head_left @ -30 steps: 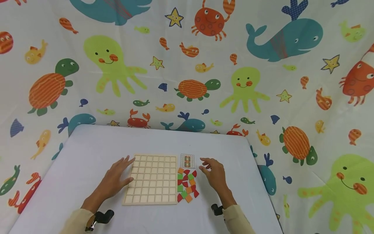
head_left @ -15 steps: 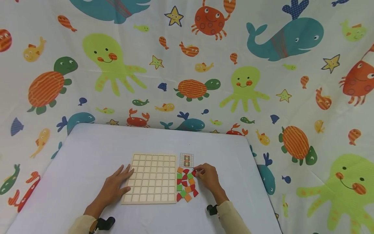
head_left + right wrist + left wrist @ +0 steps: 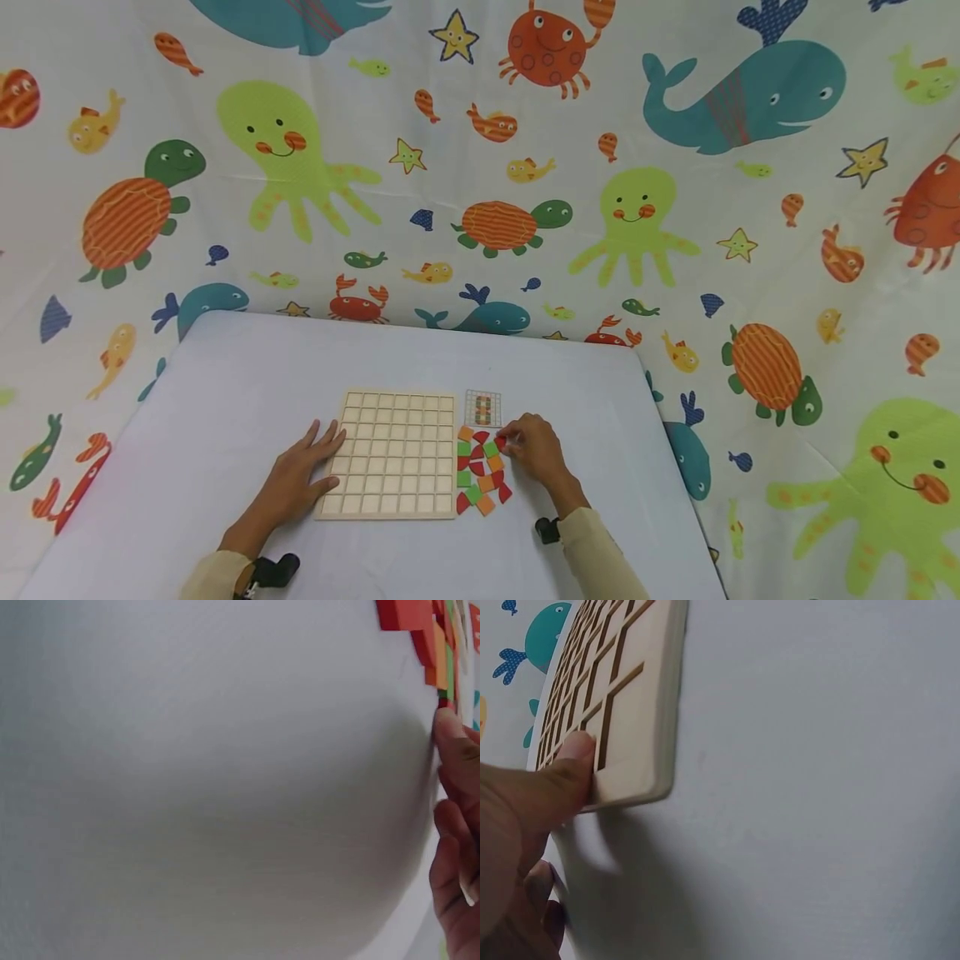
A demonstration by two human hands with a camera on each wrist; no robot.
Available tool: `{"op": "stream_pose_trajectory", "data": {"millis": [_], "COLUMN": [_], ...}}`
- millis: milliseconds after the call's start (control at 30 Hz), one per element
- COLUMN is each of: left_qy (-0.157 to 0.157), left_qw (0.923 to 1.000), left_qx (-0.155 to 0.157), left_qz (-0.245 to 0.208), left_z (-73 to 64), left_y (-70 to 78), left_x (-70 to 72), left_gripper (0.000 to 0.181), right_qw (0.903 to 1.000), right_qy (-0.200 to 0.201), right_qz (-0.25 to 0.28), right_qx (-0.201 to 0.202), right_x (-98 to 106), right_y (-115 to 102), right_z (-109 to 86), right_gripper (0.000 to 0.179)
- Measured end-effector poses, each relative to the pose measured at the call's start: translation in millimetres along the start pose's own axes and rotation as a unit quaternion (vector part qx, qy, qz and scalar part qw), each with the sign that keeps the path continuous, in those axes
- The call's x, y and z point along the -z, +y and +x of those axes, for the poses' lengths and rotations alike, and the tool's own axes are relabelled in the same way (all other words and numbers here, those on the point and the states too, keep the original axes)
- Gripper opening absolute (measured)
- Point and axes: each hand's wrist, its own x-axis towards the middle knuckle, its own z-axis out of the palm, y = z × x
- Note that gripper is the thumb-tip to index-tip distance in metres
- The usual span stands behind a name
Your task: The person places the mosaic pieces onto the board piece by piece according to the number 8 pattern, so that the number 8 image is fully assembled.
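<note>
A pale wooden board with a grid of square recesses lies on the white table. My left hand rests on its left edge, fingers spread. In the left wrist view, the thumb lies on the board's rim near a corner. To the right of the board is a cluster of red, green and orange tiles, some square and some with a curved edge. My right hand pinches a red curved tile at the cluster's upper right; the fingertips partly hide it.
Above the tiles lies a small card printed with a grid and a coloured pattern. Behind the white table hangs a cloth printed with sea animals.
My right hand has come down and left from beside the card to the red tile, its fingers closing on it. The left hand has stayed on the board's edge.
</note>
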Motion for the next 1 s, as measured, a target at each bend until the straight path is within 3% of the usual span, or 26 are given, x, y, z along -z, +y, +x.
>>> {"op": "stream_pose_trajectory", "data": {"millis": [433,700,1000], "left_qy": [0.01,0.004,0.0], "left_qw": [0.9999,0.9999,0.9998], "left_qx": [-0.006,0.0,0.005], "left_qz": [-0.002,-0.014,-0.017], "left_z": [-1.5,-4.5,-3.4], "left_y": [-3.0,-3.7,-2.0], "left_x": [-0.6,-2.5,-2.4], "left_gripper": [0.082,0.082,0.083], "right_qw": [0.9973,0.994,0.9859], "right_qy": [0.041,0.053,0.023], "right_qz": [-0.009,0.059,0.156], "right_qx": [0.06,0.075,0.054], "right_x": [-14.1,-17.1,-22.1], "right_y": [10.6,-2.0,-31.2], "right_z": [3.5,5.4,19.4], "right_gripper": [0.014,0.01,0.013]}}
